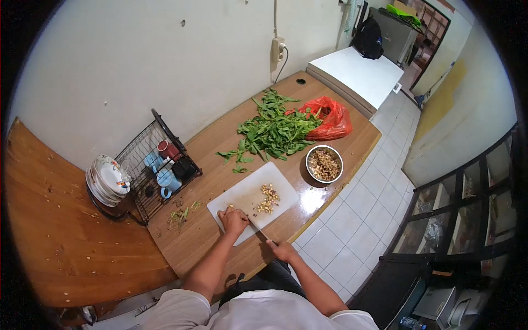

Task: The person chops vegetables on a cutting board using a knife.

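My right hand (284, 251) is closed round the handle of a knife (258, 226), whose blade reaches in over the white cutting board (280, 179). At the blade's tip end my left hand (235, 220) rests on the board with its fingers curled down; what they hold is mostly hidden, with a small pale bit showing at the fingertips. Chopped pale-yellow and brownish pieces (268, 199) lie in a loose heap on the board, just beyond the knife. A metal bowl (308, 169) to the upper right holds many similar chopped pieces.
Leafy greens (275, 129) are spread at the back of the wooden table (220, 151), against a red plastic bag (336, 122). Left stands a black wire rack (137, 190) with cups and plates (104, 179). Green scraps (179, 217) lie left of the board. A white chest (357, 74) adjoins the table's far end.
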Motion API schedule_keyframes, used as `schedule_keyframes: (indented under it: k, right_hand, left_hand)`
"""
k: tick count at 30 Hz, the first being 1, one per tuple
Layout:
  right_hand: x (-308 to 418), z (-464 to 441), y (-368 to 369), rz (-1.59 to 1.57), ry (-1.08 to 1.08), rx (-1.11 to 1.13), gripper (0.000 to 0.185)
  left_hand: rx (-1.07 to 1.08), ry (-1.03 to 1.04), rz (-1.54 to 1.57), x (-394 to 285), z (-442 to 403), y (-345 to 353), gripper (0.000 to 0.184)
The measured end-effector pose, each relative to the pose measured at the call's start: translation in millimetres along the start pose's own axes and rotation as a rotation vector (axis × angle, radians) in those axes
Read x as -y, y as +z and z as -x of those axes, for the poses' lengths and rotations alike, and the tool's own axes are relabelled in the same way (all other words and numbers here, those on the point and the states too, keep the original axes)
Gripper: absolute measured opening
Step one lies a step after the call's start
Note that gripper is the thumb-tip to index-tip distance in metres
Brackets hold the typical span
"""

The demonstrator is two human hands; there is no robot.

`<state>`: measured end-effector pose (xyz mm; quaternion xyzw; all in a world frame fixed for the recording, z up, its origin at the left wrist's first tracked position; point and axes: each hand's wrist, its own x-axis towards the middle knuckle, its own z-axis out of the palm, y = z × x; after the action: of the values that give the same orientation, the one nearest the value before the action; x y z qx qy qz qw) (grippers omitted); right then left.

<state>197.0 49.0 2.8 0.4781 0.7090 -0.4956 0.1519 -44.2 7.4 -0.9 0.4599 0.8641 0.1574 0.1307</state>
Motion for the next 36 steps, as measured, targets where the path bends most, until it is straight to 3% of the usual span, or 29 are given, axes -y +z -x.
schedule_keyframes:
  k: [2, 5, 7, 16, 18, 22, 25, 33, 36]
  right_hand:
    - [7, 3, -7, 0.045, 0.017, -0.063, 0.082]
    - [19, 21, -14, 0.067, 0.037, 0.02, 0.078]
    - [2, 36, -10, 0.104, 0.029, -0.164, 0.076]
    - [-5, 58, -31, 0.282, 0.005, -0.327, 0.064]
    - [-5, 55, -33, 0.297, 0.025, -0.338, 0.064]
    - [-2, 51, -35, 0.317, 0.017, -0.363, 0.064]
    - [0, 47, -35, 0.331, 0.023, -0.337, 0.064]
    - [2, 56, -48, 0.332, 0.008, -0.305, 0.065]
    - [-8, 62, -59, 0.309, 0.022, -0.253, 0.067]
  left_hand:
    - [0.008, 0.011, 0.026, -2, -2, -2, 0.012]
    - [-0.023, 0.017, 0.025, 0, 6, -2, 0.01]
    - [-0.067, 0.021, 0.016, 1, 5, -1, 0.009]
    - [-0.18, 0.021, 0.053, 0, 4, 2, 0.011]
    - [-0.184, -0.057, 0.129, -3, -2, 0, 0.01]
    - [-0.214, 0.008, 0.185, -17, -3, -11, 0.01]
    - [-0.048, 0.133, 0.2, -27, -5, -14, 0.011]
    - [-0.161, 0.004, 0.102, -25, -27, -2, 0.012]
    - [-0.104, -0.027, 0.123, -27, -29, -15, 0.013]
